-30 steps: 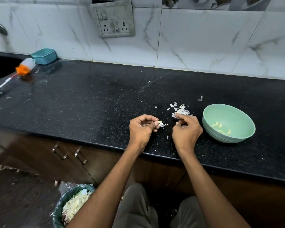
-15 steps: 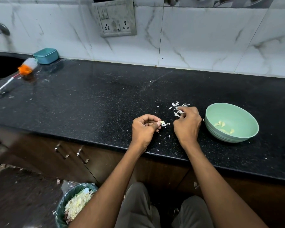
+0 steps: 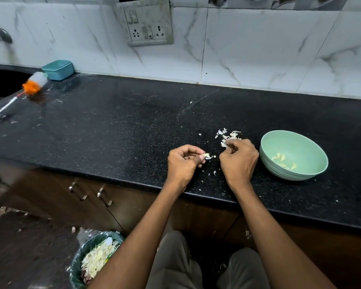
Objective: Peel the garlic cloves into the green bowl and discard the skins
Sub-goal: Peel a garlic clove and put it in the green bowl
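Countertop (image 3: 113, 126), black and speckled, carried the work, with the bin (image 3: 96, 259) of old skins on the floor below. The green bowl (image 3: 315, 176) sat just right of the hands and held a few peeled cloves (image 3: 281, 159). The right hand (image 3: 238, 161), fingers curled, picked at the pile of loose skins (image 3: 227, 135); whether it had actually gripped any could not be told. The left hand (image 3: 182, 165) pinched a small garlic clove (image 3: 207, 156) between thumb and fingertips. Done well, this step probably meant gathering the skins in one pinch and keeping the clove clear of them. No readable writing or brand showed anywhere.
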Demonstrator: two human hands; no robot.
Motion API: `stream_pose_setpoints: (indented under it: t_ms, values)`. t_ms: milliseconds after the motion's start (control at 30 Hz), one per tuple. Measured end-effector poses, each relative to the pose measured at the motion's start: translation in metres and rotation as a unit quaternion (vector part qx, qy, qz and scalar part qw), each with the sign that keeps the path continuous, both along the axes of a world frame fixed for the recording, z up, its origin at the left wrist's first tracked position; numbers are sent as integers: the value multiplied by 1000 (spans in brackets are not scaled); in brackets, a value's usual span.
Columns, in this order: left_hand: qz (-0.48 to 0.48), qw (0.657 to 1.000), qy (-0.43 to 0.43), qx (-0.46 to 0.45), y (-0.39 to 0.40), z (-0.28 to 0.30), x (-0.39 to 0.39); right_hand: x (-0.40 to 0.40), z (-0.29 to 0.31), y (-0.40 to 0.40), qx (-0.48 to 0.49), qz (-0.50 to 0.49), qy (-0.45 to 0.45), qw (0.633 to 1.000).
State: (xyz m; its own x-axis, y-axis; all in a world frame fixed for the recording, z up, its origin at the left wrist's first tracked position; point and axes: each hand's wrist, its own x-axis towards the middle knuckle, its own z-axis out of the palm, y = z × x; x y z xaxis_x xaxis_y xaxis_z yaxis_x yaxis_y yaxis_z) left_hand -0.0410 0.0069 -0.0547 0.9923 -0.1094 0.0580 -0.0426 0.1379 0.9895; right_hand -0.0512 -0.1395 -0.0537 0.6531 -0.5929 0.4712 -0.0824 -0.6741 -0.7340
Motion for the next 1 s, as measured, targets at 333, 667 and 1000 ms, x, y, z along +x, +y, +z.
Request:
stream_pose_setpoints:
  t_ms: [333,667,1000]
  values:
    - [-7,1000,4,7,0,1,0,-3,8,7,28,31,8,999]
    - [-3,1000,7,19,0,1,-1,1,5,4,33,-18,30,999]
    - [6,1000,6,15,-1,0,0,0,1,3,4,31,24,999]
